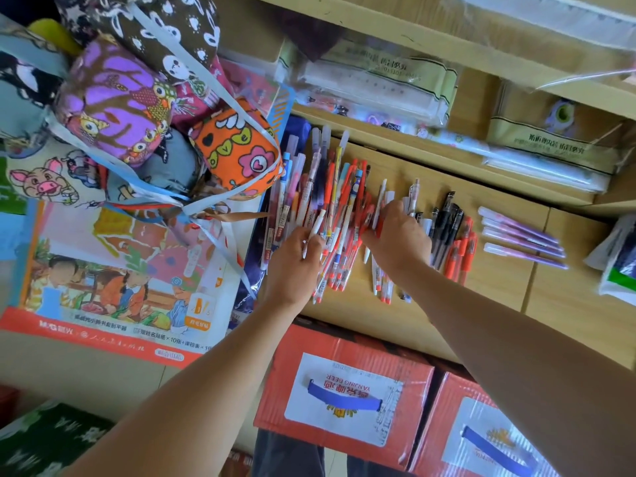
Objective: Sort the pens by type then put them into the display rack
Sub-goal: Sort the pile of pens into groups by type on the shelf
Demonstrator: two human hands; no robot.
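Starting at the left, several printed cloth bags (113, 108) tied with ribbon lie above one big picture sheet (113, 277), both cut off by the frame edge. Beside them one mixed heap of pens (330, 187), too many to count, covers the bench (499, 280). The left hand (296, 259) is at the heap's near edge, its fingers pinching one white pen (316, 226). The right hand (401, 239) lies on the heap's right side, fingers bent down among the pens; I cannot tell whether they grip any. Partly hidden behind it are some black pens (447, 218) and orange pens (463, 253). Four purple pens (519, 235) lie apart, with bare bench around them. Below the bench edge stand two red boxes (344, 390), the right one cut off.
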